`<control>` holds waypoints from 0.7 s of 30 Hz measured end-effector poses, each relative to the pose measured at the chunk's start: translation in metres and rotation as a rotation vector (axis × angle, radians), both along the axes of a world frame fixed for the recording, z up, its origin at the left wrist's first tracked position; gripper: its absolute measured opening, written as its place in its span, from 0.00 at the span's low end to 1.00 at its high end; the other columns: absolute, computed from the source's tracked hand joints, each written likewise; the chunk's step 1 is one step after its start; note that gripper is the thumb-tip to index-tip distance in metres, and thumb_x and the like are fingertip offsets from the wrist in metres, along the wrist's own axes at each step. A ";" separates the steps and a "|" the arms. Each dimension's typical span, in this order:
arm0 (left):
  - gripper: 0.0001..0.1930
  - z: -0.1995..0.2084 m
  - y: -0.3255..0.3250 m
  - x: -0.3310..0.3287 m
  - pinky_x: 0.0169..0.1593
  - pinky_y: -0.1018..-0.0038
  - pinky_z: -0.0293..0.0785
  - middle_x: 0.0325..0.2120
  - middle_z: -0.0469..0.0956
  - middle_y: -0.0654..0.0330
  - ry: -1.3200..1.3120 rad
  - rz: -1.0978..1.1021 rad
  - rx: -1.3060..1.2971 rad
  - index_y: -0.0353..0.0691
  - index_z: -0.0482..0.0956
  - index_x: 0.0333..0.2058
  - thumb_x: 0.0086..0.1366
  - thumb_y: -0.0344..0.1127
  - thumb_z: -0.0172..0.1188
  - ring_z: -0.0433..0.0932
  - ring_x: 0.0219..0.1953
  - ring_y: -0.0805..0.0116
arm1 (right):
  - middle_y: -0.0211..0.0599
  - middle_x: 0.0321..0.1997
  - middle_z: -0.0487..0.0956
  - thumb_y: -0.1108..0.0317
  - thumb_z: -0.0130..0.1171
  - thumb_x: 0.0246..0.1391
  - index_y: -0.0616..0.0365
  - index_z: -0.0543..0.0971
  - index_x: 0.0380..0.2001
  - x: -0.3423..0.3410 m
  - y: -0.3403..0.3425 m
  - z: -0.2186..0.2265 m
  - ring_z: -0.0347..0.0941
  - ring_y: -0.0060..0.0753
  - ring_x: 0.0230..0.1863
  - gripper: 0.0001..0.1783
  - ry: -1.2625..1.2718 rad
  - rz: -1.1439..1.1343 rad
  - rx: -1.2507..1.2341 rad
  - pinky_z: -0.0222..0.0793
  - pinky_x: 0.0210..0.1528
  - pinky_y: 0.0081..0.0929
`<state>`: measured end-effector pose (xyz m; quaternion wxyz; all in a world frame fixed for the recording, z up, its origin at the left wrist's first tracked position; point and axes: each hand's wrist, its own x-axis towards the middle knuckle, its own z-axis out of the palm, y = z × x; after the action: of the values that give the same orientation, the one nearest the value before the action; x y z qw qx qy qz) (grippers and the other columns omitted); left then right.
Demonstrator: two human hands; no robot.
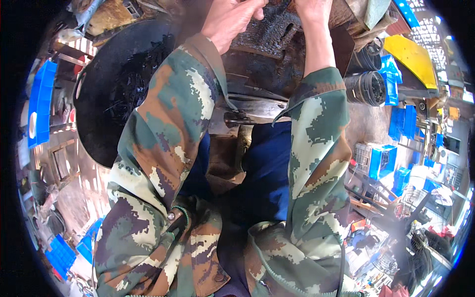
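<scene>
My left hand (230,22) is at the top edge, its fingers curled and pressed together; whatever is in them, if anything, is hidden. My right hand (314,11) is also at the top edge, to the right, and the picture's edge cuts off its fingers. Between and below both hands lies a dark, greasy metal work surface (264,37) with a wet, black, rough coating. To the left of my left arm stands a large round black pan (91,116) with small, dark, shiny pieces (131,86) in it, too small to name.
Right of my right forearm are a ribbed black container (366,89) and a yellow panel (410,57). Blue crates stand at the left (42,104) and right (383,161). Brownish cloth (378,32) lies at the upper right. Clutter and wire baskets fill the lower right floor.
</scene>
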<state>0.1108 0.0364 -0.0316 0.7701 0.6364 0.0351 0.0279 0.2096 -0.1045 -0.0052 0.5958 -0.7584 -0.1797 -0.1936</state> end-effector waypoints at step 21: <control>0.16 -0.057 0.026 0.030 0.39 0.66 0.75 0.32 0.85 0.59 -0.261 0.022 0.709 0.37 0.86 0.39 0.70 0.45 0.58 0.82 0.34 0.66 | 0.39 0.50 0.83 0.67 0.70 0.50 0.53 0.81 0.43 -0.170 -0.073 -0.033 0.79 0.44 0.53 0.16 -0.215 0.316 -0.686 0.73 0.58 0.40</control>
<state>0.1403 0.0622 -0.0882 0.4997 0.8541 -0.0681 0.1275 0.0394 -0.1774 -0.0378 0.3080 -0.8518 -0.4101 -0.1064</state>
